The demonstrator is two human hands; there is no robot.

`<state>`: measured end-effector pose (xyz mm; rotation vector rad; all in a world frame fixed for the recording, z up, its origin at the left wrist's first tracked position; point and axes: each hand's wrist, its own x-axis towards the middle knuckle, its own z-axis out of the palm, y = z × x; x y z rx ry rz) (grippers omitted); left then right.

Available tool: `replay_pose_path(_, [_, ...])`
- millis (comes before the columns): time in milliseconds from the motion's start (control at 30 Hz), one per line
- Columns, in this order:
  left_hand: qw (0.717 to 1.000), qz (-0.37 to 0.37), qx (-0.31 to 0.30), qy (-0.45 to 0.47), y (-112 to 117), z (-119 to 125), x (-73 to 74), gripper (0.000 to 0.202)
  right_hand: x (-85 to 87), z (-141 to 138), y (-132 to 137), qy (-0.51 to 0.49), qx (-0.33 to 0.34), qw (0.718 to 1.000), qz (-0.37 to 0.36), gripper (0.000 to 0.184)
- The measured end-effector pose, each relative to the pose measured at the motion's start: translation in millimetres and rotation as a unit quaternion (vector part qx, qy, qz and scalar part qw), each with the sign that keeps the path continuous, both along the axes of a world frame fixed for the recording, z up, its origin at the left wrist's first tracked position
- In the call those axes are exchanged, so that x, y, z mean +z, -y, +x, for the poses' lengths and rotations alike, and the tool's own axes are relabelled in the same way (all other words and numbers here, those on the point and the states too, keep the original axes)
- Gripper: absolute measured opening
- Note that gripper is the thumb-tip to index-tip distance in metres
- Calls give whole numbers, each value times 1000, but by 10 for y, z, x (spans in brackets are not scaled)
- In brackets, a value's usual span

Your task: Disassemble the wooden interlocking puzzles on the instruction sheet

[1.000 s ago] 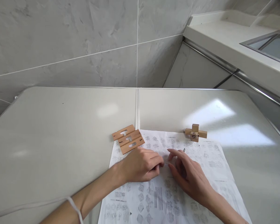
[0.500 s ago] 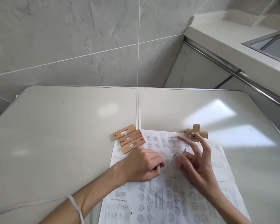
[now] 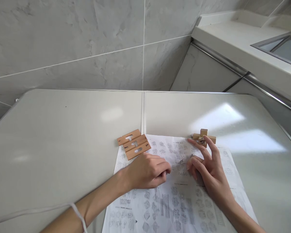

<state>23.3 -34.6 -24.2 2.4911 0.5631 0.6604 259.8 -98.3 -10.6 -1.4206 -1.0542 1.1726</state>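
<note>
A printed instruction sheet (image 3: pixel 174 197) full of small diagrams lies on the grey table (image 3: pixel 63 136). My left hand (image 3: pixel 146 171) rests on the sheet with its fingers curled under, nothing visible in them. My right hand (image 3: pixel 207 165) is open, its fingers stretched toward a small wooden cross-shaped puzzle (image 3: pixel 203 138) at the sheet's far right corner; two fingertips reach its near side. Three flat notched wooden pieces (image 3: pixel 134 144), marked with numbers, lie side by side at the sheet's far left corner, just beyond my left hand.
A tiled grey wall (image 3: pixel 87 45) stands behind the table. At the right runs a white counter (image 3: pixel 235 42) with a recessed metal-framed basin (image 3: pixel 281 47). A seam (image 3: pixel 143 110) divides the tabletop in two. A white cord (image 3: pixel 26 215) hangs from my left wrist.
My right hand lifted off the middle of the sheet and stretched forward and right to the wooden cross puzzle. My left hand stayed where it was.
</note>
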Motion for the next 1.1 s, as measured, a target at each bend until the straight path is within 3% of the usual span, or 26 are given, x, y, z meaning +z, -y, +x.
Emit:
replay_pose_path(633, [1000,-1,-3,8,-3,5,10,18,36,-19,-5,15,-22,1000,2,56])
replay_pose_path(767, [1000,-1,0,-3,4,6,7,19,22,-18,18,23,-15,999,-24,46])
replay_pose_path(900, [1000,-5,0,-3,7,6,3,19,1,-18,21,25,-35,999,3,39])
replay_pose_path(1100, [1000,-1,-2,-10,5,4,-2,19,-45,43,21,-11,-40,999,0,58])
